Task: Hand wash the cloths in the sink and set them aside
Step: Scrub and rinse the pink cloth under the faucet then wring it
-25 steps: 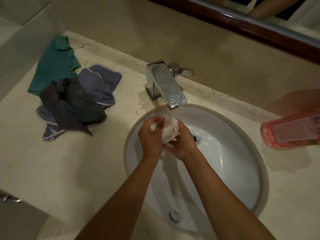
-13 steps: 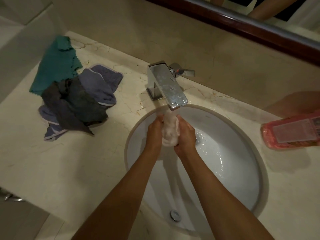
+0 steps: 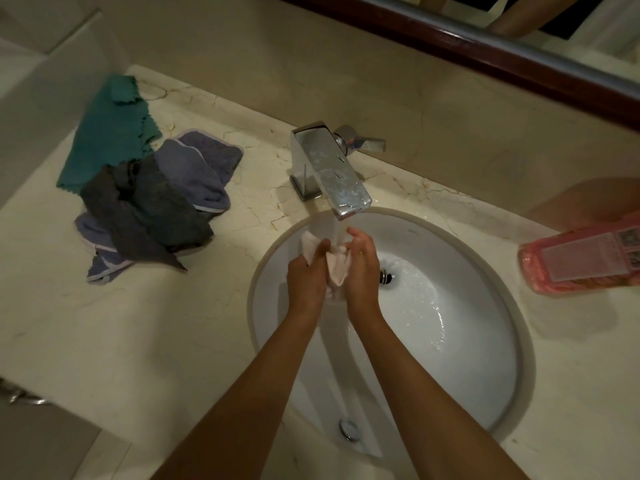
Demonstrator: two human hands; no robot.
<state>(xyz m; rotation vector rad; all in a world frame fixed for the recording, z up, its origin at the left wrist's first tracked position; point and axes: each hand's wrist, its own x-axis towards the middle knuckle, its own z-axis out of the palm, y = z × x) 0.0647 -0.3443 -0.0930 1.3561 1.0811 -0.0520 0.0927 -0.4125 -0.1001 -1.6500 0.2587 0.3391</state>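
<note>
Both hands, left [image 3: 306,277] and right [image 3: 362,268], are clenched around a wadded white cloth [image 3: 336,268] under the running faucet [image 3: 332,171], so most of it's hidden. The pink bottle [image 3: 585,261] on the table [image 3: 138,341] is cut off at the right edge.

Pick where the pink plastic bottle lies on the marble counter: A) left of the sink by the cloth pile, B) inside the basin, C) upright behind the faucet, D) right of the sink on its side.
D: the pink plastic bottle lies on its side on the counter, right of the white oval sink.
</note>
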